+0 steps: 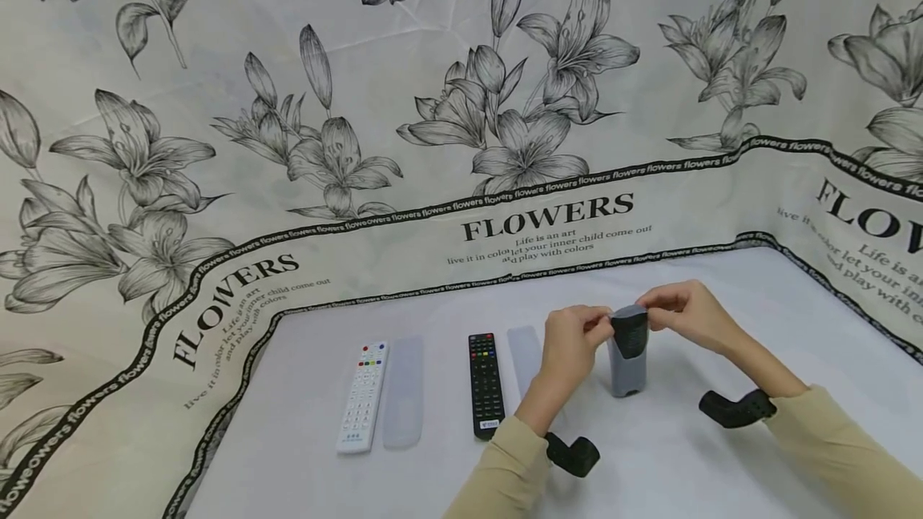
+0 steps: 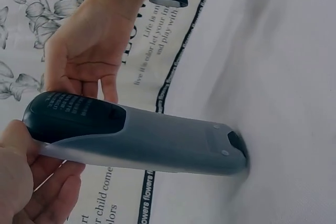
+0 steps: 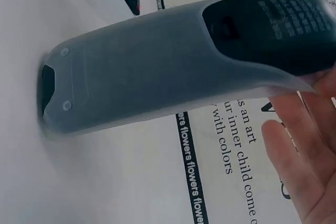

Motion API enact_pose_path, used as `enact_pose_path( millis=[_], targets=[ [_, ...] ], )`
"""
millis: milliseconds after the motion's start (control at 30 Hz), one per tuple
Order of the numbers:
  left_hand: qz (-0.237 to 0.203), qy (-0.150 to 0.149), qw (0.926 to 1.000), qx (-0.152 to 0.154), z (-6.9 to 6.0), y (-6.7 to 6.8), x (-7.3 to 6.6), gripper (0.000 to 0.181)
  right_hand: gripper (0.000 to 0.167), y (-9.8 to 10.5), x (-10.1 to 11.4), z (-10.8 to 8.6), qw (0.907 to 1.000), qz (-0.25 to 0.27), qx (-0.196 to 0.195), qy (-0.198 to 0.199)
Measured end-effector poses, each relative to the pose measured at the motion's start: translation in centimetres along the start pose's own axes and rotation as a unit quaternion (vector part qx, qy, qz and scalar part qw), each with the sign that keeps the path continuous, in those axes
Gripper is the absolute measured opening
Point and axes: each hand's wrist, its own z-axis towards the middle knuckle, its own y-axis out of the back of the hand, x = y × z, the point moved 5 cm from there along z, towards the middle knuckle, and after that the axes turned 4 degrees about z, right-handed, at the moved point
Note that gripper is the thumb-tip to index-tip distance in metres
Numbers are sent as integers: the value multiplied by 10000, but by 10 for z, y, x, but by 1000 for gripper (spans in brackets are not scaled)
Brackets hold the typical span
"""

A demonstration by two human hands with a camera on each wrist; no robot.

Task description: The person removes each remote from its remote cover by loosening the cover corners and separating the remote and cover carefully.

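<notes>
A black remote control (image 1: 630, 333) stands on end on the white table, its back turned toward me. A translucent silicone cover (image 1: 627, 373) sleeves most of it, leaving the dark upper back with printed text bare. My left hand (image 1: 568, 343) pinches the upper end from the left. From the right, my right hand (image 1: 692, 317) pinches the upper edge. In the right wrist view the cover's rim (image 3: 294, 81) is pulled out near the right fingers. The lower end of the cover (image 2: 231, 153) touches the tabletop in the left wrist view.
A white remote (image 1: 363, 397) lies on the left with a flat translucent cover (image 1: 403, 395) beside it. Nearer the middle lies another black remote (image 1: 485, 379), next to a second cover (image 1: 522, 351) partly hidden by my left arm. Floral cloth (image 1: 433, 142) hangs behind the table.
</notes>
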Motion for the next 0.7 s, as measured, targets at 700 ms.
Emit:
enact_pose_path(
  millis=[700],
  targets=[
    [-1024, 1154, 9819, 1102, 3, -10, 9, 15, 20, 0, -6, 5, 9912, 786, 777, 732]
  ],
)
